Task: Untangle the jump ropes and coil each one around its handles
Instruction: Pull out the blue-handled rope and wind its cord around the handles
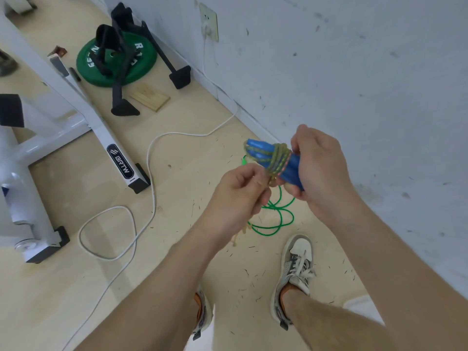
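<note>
The right hand (319, 163) gripped the blue handles (266, 154), wrapped in yellowish rope (277, 158). The left hand (238, 191) pinched that rope's loose end. A green rope (273, 219) lay on the floor (177, 198) below.

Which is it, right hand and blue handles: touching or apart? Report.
Touching. The head view shows the right hand gripping the blue handles.
</note>
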`<state>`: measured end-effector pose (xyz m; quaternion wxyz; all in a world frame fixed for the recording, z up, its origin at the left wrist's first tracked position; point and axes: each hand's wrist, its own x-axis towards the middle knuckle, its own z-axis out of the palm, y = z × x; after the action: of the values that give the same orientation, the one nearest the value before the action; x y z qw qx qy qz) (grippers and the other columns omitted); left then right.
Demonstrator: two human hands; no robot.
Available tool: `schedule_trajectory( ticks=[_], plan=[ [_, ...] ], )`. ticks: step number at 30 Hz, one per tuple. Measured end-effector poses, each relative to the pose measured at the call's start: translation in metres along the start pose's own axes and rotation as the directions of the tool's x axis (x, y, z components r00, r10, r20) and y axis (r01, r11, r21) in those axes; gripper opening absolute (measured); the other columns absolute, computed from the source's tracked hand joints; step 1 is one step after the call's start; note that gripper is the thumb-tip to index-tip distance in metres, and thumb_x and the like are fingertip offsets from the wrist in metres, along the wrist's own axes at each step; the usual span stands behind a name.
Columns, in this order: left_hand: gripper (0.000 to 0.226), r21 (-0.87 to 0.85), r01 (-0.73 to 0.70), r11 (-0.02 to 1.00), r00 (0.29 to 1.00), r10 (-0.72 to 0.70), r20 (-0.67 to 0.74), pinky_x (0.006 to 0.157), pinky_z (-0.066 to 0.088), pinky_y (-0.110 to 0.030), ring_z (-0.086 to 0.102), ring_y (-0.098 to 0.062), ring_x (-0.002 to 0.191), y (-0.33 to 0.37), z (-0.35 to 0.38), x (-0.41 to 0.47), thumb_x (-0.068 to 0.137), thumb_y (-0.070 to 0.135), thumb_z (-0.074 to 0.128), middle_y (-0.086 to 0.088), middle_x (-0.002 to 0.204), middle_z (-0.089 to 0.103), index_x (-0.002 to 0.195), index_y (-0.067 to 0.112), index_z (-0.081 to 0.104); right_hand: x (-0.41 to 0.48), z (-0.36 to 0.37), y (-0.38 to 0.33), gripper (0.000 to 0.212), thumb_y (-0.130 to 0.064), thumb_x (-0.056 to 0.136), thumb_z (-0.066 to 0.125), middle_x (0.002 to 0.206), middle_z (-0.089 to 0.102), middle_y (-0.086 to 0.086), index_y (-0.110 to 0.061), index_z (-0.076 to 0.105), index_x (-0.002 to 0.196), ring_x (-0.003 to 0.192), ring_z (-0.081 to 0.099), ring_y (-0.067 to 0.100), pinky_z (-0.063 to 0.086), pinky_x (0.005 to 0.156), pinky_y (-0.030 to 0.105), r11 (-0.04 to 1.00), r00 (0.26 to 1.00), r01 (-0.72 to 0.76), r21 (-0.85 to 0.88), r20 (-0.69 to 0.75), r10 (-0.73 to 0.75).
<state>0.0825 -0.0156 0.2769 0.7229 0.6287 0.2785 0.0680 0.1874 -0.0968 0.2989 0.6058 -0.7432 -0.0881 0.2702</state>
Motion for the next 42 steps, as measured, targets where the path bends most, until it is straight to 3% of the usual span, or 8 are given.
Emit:
schedule_trajectory(
  ticks=[8, 12, 15, 21, 27, 32, 37, 42],
  plan=[
    [0.025, 0.619, -0.206, 0.758, 0.974, 0.222, 0.052, 0.058, 0.04, -0.025, 0.052, -0.006, 0.059, -0.004, 0.011, -0.004, 0.098, 0.028, 0.049, 0.012, 0.06, 0.056, 0.086, 0.02, 0.069, 0.011, 0.003, 0.011, 0.042, -0.033, 0.103, 0.034, 0.053, 0.028, -0.007, -0.019, 0.026, 0.064, 0.044, 0.033, 0.017, 0.038, 0.043, 0.03, 0.988, 0.96, 0.09, -0.123, -0.252, -0.119],
    [0.021, 0.918, -0.346, 0.197, 0.866, 0.443, 0.232, 0.044, 0.03, -0.025, 0.053, -0.028, 0.051, -0.001, 0.011, -0.007, 0.087, 0.024, 0.055, 0.002, 0.059, 0.05, 0.068, 0.018, 0.056, 0.01, -0.002, 0.016, 0.043, -0.029, 0.105, 0.032, 0.056, 0.031, -0.005, -0.02, 0.024, 0.064, 0.051, 0.034, 0.013, 0.034, 0.054, 0.03, 0.823, 0.891, 0.263, -0.503, -0.199, -0.407],
    [0.024, 0.933, -0.343, 0.108, 0.833, 0.495, 0.249, 0.041, 0.024, -0.022, 0.047, -0.028, 0.041, 0.007, 0.011, -0.012, 0.061, 0.01, 0.08, 0.0, 0.053, 0.05, 0.06, 0.014, 0.056, 0.006, -0.003, 0.018, 0.039, -0.03, 0.106, 0.031, 0.056, 0.033, -0.002, -0.017, 0.029, 0.07, 0.055, 0.033, 0.024, 0.014, 0.058, 0.038, 0.661, 0.892, 0.32, -0.679, -0.02, -0.452],
    [0.016, 0.89, -0.409, 0.2, 0.777, 0.588, 0.224, 0.041, 0.041, -0.028, 0.051, -0.026, 0.048, 0.006, -0.005, -0.009, 0.077, 0.025, 0.071, -0.001, 0.061, 0.054, 0.069, 0.012, 0.068, 0.005, 0.001, 0.011, 0.04, -0.035, 0.106, 0.027, 0.064, 0.041, 0.003, -0.011, 0.039, 0.076, 0.071, 0.046, 0.033, 0.031, 0.061, 0.037, 0.407, 0.929, 0.362, -0.839, 0.286, -0.236],
    [0.011, 0.799, -0.473, 0.37, 0.825, 0.505, 0.255, 0.059, 0.05, -0.033, 0.062, -0.012, 0.071, 0.004, -0.018, -0.004, 0.078, 0.028, 0.068, 0.009, 0.082, 0.069, 0.079, 0.02, 0.075, 0.005, -0.004, 0.011, 0.056, -0.041, 0.104, 0.032, 0.048, 0.043, -0.006, -0.019, 0.039, 0.054, 0.048, 0.045, 0.005, 0.036, 0.051, 0.017, 0.669, 0.874, 0.42, -0.613, 0.472, -0.117],
    [0.009, 0.61, -0.228, 0.759, 0.967, 0.249, 0.052, 0.053, 0.031, -0.004, 0.047, 0.015, 0.049, 0.019, -0.022, -0.006, 0.072, 0.019, 0.082, 0.03, 0.046, 0.053, 0.08, 0.021, 0.076, 0.004, 0.0, 0.018, 0.052, -0.048, 0.099, 0.037, 0.047, 0.043, -0.008, -0.022, 0.04, 0.055, 0.049, 0.042, 0.007, 0.034, 0.05, 0.019, 0.666, 0.846, 0.507, -0.547, 0.464, -0.262],
    [0.01, 0.298, -0.056, 0.953, 0.998, 0.06, -0.002, 0.052, 0.036, -0.014, 0.045, -0.002, 0.045, 0.023, -0.031, -0.001, 0.069, 0.017, 0.082, 0.007, 0.048, 0.057, 0.068, 0.013, 0.074, 0.001, 0.003, 0.012, 0.054, -0.042, 0.099, 0.047, 0.047, 0.037, -0.009, -0.013, 0.039, 0.054, 0.045, 0.033, 0.008, 0.026, 0.045, 0.017, 0.744, 0.824, 0.54, -0.393, 0.427, -0.372],
    [0.019, -0.128, 0.15, 0.98, 0.985, -0.136, 0.11, 0.042, 0.033, -0.014, 0.043, -0.006, 0.037, 0.027, -0.026, -0.003, 0.068, 0.025, 0.069, 0.002, 0.044, 0.054, 0.058, 0.01, 0.066, -0.009, 0.007, 0.0, 0.054, -0.033, 0.101, 0.048, 0.045, 0.034, 0.003, 0.005, 0.045, 0.062, 0.031, 0.029, 0.009, 0.023, 0.031, 0.018, 0.95, 0.909, 0.287, -0.122, 0.348, -0.229]
  ],
)
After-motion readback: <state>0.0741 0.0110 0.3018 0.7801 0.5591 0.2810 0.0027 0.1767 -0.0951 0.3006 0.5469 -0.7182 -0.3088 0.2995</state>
